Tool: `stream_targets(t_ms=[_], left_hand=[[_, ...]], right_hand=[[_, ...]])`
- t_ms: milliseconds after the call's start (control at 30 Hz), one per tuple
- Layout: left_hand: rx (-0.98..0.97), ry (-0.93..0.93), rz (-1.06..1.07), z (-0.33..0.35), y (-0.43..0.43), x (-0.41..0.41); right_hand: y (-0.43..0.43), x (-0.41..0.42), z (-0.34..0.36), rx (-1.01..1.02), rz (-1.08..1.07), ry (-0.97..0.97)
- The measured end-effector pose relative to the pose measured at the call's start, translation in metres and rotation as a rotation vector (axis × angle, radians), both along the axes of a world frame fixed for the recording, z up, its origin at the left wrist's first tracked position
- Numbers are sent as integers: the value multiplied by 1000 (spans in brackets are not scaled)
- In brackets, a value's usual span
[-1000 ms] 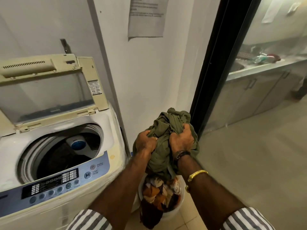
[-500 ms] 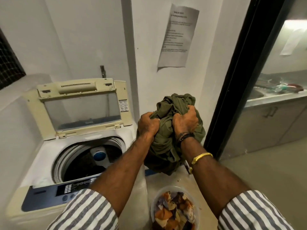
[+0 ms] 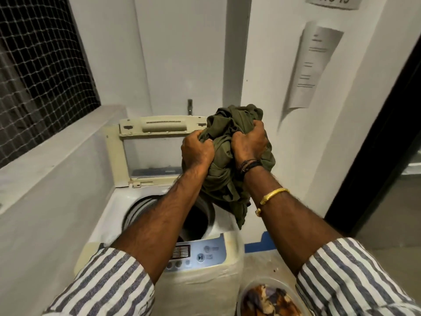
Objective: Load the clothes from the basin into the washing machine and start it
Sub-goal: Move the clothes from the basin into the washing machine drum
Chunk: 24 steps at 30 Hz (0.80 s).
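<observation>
White painted walls (image 3: 182, 53) close in this narrow corner. On the left, a dark window (image 3: 34, 65) is covered with diamond netting, and a broad plastered ledge (image 3: 57, 144) runs below it. A small metal fitting (image 3: 189, 106) juts from the back wall. On the right-hand wall hangs a printed paper notice (image 3: 315, 65), its lower edge curling away. A second sign (image 3: 333, 1) is cut off at the top. A black door frame (image 3: 387, 133) stands far right. The floor (image 3: 262, 261) is pale and stained, with a blue strip (image 3: 262, 241) at the wall's foot.
</observation>
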<state>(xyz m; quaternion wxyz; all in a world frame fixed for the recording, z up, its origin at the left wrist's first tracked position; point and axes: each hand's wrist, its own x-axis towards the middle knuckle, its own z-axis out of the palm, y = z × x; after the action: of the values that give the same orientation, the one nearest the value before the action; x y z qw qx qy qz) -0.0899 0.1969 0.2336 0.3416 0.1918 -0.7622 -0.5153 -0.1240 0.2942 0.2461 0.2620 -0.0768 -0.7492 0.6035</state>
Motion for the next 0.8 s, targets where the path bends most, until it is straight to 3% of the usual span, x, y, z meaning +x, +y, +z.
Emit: stream_targets(t_ms=[500, 800], left_hand=[[-66, -96, 176, -44, -169, 21], [14, -286, 83, -129, -199, 20]], right_hand=[[-167, 9, -54, -46, 209, -168], [-186, 5, -132, 45, 248, -336]])
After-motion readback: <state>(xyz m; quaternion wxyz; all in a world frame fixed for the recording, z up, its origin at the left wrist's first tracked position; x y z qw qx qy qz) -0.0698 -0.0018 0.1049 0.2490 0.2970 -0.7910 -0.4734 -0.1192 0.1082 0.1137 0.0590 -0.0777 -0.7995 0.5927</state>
